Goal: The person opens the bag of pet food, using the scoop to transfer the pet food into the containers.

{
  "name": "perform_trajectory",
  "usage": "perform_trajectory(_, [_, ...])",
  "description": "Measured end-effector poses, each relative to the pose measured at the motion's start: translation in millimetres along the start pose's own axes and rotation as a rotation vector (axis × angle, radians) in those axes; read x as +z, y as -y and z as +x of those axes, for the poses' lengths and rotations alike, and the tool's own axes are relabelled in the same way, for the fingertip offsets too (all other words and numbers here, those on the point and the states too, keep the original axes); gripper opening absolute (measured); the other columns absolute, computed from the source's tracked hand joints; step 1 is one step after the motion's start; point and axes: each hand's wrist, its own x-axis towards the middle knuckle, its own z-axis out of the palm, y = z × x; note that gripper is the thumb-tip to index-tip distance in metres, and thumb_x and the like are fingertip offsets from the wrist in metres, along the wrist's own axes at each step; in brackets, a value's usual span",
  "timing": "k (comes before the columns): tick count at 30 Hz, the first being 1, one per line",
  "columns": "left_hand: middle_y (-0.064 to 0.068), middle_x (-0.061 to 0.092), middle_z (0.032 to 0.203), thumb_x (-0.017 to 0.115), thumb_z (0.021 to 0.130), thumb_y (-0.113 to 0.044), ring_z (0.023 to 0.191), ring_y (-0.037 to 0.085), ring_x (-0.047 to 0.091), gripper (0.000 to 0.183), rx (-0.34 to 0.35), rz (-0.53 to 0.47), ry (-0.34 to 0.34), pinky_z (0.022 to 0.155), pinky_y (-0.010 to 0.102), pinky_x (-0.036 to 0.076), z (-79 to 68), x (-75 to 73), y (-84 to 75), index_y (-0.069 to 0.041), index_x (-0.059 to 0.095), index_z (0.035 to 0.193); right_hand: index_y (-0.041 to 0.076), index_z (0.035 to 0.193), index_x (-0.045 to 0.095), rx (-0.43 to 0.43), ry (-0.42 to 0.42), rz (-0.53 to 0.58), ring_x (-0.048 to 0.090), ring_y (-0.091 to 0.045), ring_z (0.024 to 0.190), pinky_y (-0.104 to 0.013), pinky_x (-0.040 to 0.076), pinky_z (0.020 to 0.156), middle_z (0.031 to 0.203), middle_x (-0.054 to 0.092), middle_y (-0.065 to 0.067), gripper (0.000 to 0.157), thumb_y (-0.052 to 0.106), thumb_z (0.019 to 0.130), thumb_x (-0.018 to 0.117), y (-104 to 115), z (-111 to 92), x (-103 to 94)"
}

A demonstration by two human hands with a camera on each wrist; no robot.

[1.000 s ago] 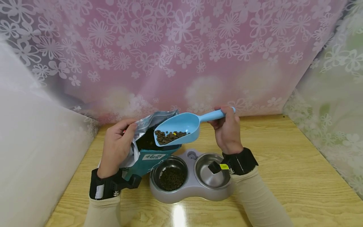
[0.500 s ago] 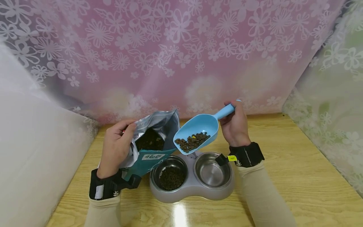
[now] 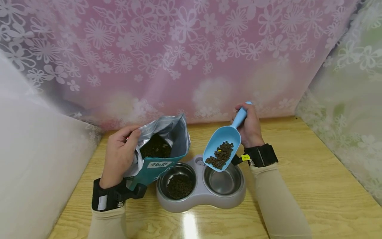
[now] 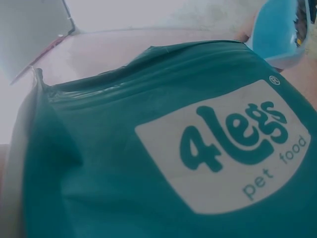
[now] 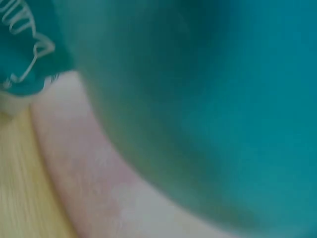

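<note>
Nearest, the stand [image 3: 200,199] sits on the bench [image 3: 313,172], its left bowl [image 3: 180,170] holding a heap of kibble [image 3: 180,186], its right bowl [image 3: 222,184] shining alongside. A little beyond, the left hand [image 3: 119,157] pinches the edge of the bag [image 3: 153,171] between thumb and fingers, so its mouth gapes upward. Then comes the scoop [image 3: 226,134], in the air near the bag but apart from it, its lip above the far part of the right bowl, a modest load lying toward that lip (one yellow fleck [image 3: 220,150] among the brown). Carrying such a load well, I'd judge, means a near-level scoop and a calm wrist, with any tipping done slowly, low and inside the rim. Its long axis runs aslant: lip toward the near side and somewhat left, handle away and somewhat right. The right hand [image 3: 251,129] has its fingers curled round that handle, before the pink curtain [image 3: 179,49].
</note>
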Motion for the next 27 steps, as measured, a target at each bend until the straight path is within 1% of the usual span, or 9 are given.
perform_trajectory(3, [0.005,0.066,0.096,0.054,0.099,-0.018,0.073,0.013,0.054,0.023,0.0,0.008,-0.004,0.064,0.023,0.043,0.0,-1.1,-1.1,-0.006,0.072,0.107,0.0,0.095,0.059,0.014,0.023,-0.022,0.041,-0.017,0.059,-0.027,0.035,0.059,0.075,0.044,-0.006,0.025,0.022,0.101,0.048,-4.1,6.7,-6.4])
perform_trajectory(7, [0.005,0.066,0.097,0.054,0.1,-0.019,0.073,0.014,0.054,0.024,0.002,0.024,-0.004,0.064,0.023,0.043,-0.1,-2.0,-1.5,-0.005,0.072,0.107,-0.003,0.098,0.058,0.032,0.085,-0.04,0.045,-0.016,0.061,-0.025,0.036,0.057,0.077,0.047,-0.007,0.027,0.022,0.101,0.05,-8.3,12.9,-13.7])
perform_trajectory(9, [0.006,0.066,0.097,0.054,0.099,-0.018,0.073,0.014,0.054,0.024,0.003,0.023,-0.006,0.064,0.023,0.043,0.1,-1.8,-2.1,-0.006,0.072,0.107,0.0,0.102,0.056,0.029,0.103,-0.078,0.047,-0.015,0.062,-0.023,0.037,0.056,0.08,0.049,-0.006,0.023,0.022,0.102,0.048,-9.7,14.6,-16.7])
perform_trajectory(11, [0.006,0.066,0.096,0.054,0.099,-0.018,0.073,0.014,0.054,0.023,0.003,0.019,-0.01,0.064,0.023,0.043,0.3,-1.5,-2.8,-0.006,0.072,0.107,0.001,0.104,0.055,0.03,0.113,-0.124,0.047,-0.012,0.062,-0.021,0.037,0.054,0.084,0.049,-0.004,0.023,0.023,0.102,0.046,-10.6,15.8,-19.9])
perform_trajectory(14, [0.006,0.067,0.097,0.055,0.099,-0.018,0.074,0.014,0.055,0.023,0.002,0.013,-0.01,0.065,0.023,0.044,0.6,-1.0,-3.2,-0.006,0.072,0.107,0.003,0.106,0.059,0.045,0.109,-0.208,0.044,-0.009,0.059,-0.02,0.036,0.051,0.084,0.044,-0.001,0.026,0.025,0.103,0.046,-11.6,17.1,-24.1])
perform_trajectory(16, [0.005,0.067,0.098,0.055,0.099,-0.018,0.074,0.014,0.055,0.022,-0.004,0.009,-0.01,0.065,0.023,0.044,0.4,-0.7,-3.4,-0.007,0.073,0.106,0.002,0.105,0.063,0.06,0.109,-0.267,0.04,-0.009,0.056,-0.02,0.033,0.049,0.081,0.039,-0.001,0.032,0.029,0.102,0.047,-11.8,17.3,-27.0])
perform_trajectory(18, [0.005,0.067,0.098,0.055,0.099,-0.018,0.074,0.014,0.055,0.022,-0.005,0.008,-0.007,0.065,0.023,0.044,0.3,-0.2,-3.2,-0.007,0.073,0.106,0.002,0.104,0.067,0.065,0.122,-0.328,0.038,-0.01,0.057,-0.021,0.033,0.049,0.08,0.037,-0.001,0.035,0.032,0.102,0.049,-12.1,17.3,-29.4])
perform_trajectory(22, [0.005,0.067,0.097,0.055,0.099,-0.017,0.073,0.014,0.055,0.022,-0.008,-0.005,-0.001,0.064,0.023,0.044,0.3,0.3,-2.3,-0.006,0.073,0.106,0.001,0.107,0.066,0.044,0.182,-0.448,0.035,-0.012,0.06,-0.023,0.034,0.051,0.083,0.036,-0.005,0.04,0.036,0.101,0.049,-13.3,16.3,-32.6])
perform_trajectory(27, [0.006,0.067,0.097,0.055,0.099,-0.016,0.072,0.014,0.055,0.021,-0.004,-0.005,-0.001,0.063,0.023,0.044,0.6,0.5,-0.7,-0.006,0.072,0.106,0.0,0.109,0.066,0.028,0.256,-0.497,0.032,-0.013,0.06,-0.023,0.035,0.052,0.083,0.034,-0.005,0.041,0.037,0.101,0.05,-14.7,15.7,-33.2])
